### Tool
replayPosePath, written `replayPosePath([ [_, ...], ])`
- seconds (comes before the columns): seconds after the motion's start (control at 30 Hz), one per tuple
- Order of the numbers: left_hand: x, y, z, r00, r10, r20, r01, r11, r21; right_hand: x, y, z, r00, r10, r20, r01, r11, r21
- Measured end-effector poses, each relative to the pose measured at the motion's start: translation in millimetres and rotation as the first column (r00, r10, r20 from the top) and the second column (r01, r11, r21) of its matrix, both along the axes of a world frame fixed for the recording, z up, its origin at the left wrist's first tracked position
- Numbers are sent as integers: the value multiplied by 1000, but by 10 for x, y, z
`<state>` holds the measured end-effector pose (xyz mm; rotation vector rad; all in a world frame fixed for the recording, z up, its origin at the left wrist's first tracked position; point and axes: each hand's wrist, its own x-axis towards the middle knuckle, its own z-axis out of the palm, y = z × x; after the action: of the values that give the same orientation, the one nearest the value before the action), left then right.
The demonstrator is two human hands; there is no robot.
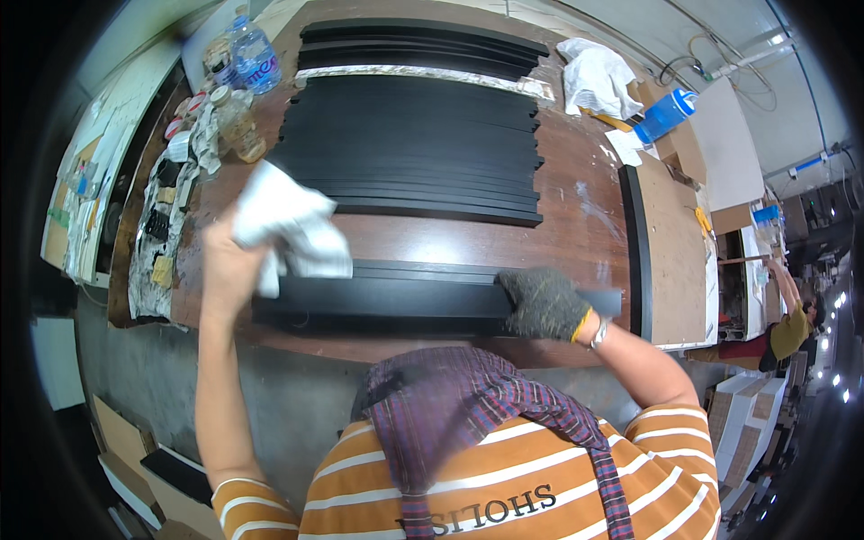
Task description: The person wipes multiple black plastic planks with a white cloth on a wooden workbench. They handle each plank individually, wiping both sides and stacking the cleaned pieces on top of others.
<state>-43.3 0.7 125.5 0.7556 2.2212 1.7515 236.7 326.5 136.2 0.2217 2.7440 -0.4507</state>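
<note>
The left hand (230, 261), forearm (219, 378) reaching far, is clutching a white cloth (295, 220); the gloved right hand (547, 304), arm (643, 364) angling leftward, is gripping the black strip (405, 303) along the bench's (414, 236) near edge.

The left hand (230, 261) and the white cloth (292, 216) were blurred, the hand being partly hidden by the cloth. A section of the black strip (396, 301) was covered by the gloved right hand (547, 304). The striped shirt (513, 472) was cut off by the lower edge.
</note>
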Motion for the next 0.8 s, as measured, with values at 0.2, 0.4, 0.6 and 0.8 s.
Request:
replayPosePath([
  [0.2,1048,662,234,991,-33,-130,17,992,-122,222,-562,-201,953,-277,-122,247,944,-219],
  [0.4,921,783,-459,654,-237,-718,0,950,-314,249,-842,-163,857,-482,181,509,846,-159],
  [0.6,1271,788,-539,728,-74,-681,17,996,-90,315,-830,-180,902,-414,125,432,873,-225],
  [0.8,713,654,-232,685,-87,-723,-175,944,-280,292,-869,-145,885,-445,139,465,857,-222],
])
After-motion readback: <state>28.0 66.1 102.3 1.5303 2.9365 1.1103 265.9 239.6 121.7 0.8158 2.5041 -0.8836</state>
